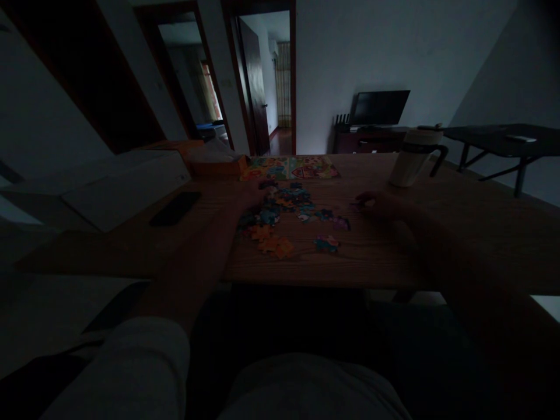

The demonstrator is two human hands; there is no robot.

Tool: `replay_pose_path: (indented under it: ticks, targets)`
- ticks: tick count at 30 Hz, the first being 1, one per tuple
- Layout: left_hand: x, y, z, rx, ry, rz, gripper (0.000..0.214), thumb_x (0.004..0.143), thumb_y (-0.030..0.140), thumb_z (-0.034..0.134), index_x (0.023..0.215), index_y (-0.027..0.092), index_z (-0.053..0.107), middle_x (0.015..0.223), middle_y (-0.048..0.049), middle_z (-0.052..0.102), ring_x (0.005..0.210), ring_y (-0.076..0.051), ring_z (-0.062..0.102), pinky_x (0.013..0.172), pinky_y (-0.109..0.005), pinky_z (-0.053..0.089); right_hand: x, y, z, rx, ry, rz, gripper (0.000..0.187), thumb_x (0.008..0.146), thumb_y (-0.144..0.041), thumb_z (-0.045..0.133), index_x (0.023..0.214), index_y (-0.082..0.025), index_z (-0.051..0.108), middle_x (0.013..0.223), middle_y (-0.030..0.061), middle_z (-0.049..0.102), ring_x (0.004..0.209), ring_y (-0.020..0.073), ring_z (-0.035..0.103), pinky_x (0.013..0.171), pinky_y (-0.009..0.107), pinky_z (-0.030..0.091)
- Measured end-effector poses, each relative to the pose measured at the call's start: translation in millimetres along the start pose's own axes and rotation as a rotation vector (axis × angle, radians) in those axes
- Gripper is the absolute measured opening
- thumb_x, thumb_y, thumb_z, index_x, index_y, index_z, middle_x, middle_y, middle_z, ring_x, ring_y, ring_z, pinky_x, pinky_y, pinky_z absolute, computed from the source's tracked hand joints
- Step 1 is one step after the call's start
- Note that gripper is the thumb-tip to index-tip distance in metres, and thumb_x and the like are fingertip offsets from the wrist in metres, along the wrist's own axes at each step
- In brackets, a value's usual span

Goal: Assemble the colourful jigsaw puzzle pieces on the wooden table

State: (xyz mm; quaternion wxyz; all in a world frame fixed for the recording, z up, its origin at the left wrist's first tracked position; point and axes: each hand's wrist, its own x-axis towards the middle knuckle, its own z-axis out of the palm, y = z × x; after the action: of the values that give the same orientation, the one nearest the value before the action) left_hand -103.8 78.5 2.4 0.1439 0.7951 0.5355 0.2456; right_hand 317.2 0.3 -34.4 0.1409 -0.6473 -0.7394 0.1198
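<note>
A heap of jigsaw puzzle pieces (289,201) in dark blue, teal and orange lies on the wooden table (363,262). My left hand (252,197) is at the left side of this heap and touches it; the dim light hides how its fingers are set. To the right of the heap, my right hand (380,205) is closed in a pinch on a small dark purple puzzle piece (356,206). Between the two hands lie purple pieces (341,223). Nearer to me are orange pieces (273,242) and a teal and pink joined cluster (326,244).
A colourful picture sheet (291,167) lies behind the heap. On the left are a phone-like black slab (175,209), a white box (126,186) and an orange tissue box (219,167). A lidded mug (413,158) with a dark handle stands beyond my right hand.
</note>
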Motion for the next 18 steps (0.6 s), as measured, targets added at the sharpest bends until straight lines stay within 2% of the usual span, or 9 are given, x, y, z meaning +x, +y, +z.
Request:
replay_pose_path:
  ticks: [4, 9, 15, 18]
  targets:
    - [3, -7, -1.4, -0.105, -0.025, -0.039, 0.038, 0.092, 0.032, 0.062, 0.129, 0.025, 0.068, 0.109, -0.0061, 0.073, 0.092, -0.022, 0.068, 0.079, -0.031, 0.052, -2, -2, -1, -0.001, -0.005, -0.012, 0.045, 0.088, -0.046, 0.063, 0.128, -0.024, 0.067, 0.128, 0.0105, 0.069, 0.112, 0.0318, 0.067, 0.101, 0.046, 0.052]
    - [6, -9, 3.7, -0.221, -0.027, -0.007, 0.042, 0.088, 0.023, 0.065, 0.129, 0.026, 0.068, 0.112, -0.0058, 0.072, 0.09, -0.019, 0.067, 0.079, -0.029, 0.052, -5, -7, -3, -0.004, -0.007, -0.026, 0.043, 0.09, -0.042, 0.061, 0.127, -0.02, 0.067, 0.129, 0.0124, 0.068, 0.114, 0.0303, 0.066, 0.103, 0.044, 0.051]
    - [-3, 1, -5.0, -0.092, -0.041, 0.013, 0.044, 0.085, 0.025, 0.065, 0.129, 0.023, 0.068, 0.101, -0.0065, 0.071, 0.084, -0.019, 0.065, 0.073, -0.028, 0.049, -3, -2, -2, -0.008, 0.001, -0.027, 0.04, 0.088, -0.044, 0.062, 0.124, -0.027, 0.069, 0.125, 0.0089, 0.071, 0.112, 0.0319, 0.067, 0.102, 0.049, 0.052]
    - [-5, 2, -14.8, -0.035, -0.05, 0.002, 0.038, 0.082, 0.021, 0.064, 0.119, 0.023, 0.073, 0.102, -0.0063, 0.073, 0.085, -0.02, 0.065, 0.075, -0.029, 0.049, -3, -2, -2, -0.015, 0.001, -0.046, 0.041, 0.088, -0.046, 0.062, 0.123, -0.027, 0.069, 0.127, 0.0082, 0.07, 0.114, 0.0309, 0.066, 0.102, 0.047, 0.052]
